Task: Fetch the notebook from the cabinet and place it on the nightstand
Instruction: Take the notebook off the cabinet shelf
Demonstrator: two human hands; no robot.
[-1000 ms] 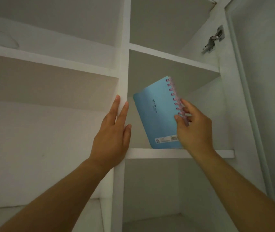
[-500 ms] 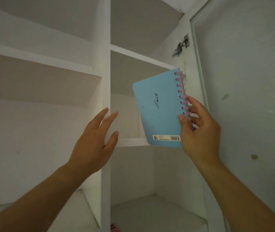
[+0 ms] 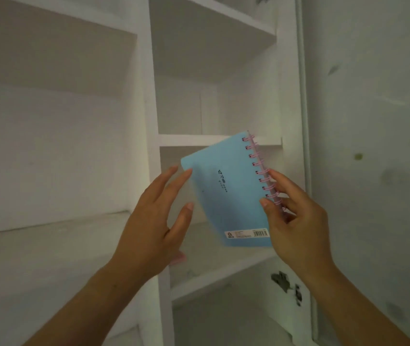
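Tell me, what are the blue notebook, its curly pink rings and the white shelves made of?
The notebook cover looks like smooth matte plastic, maybe coated card: an even blue, flat and uncreased. Its pink rings look like plastic or coated wire; I cannot tell which. The cabinet shelf looks like white-coated board: flat, with square edges.
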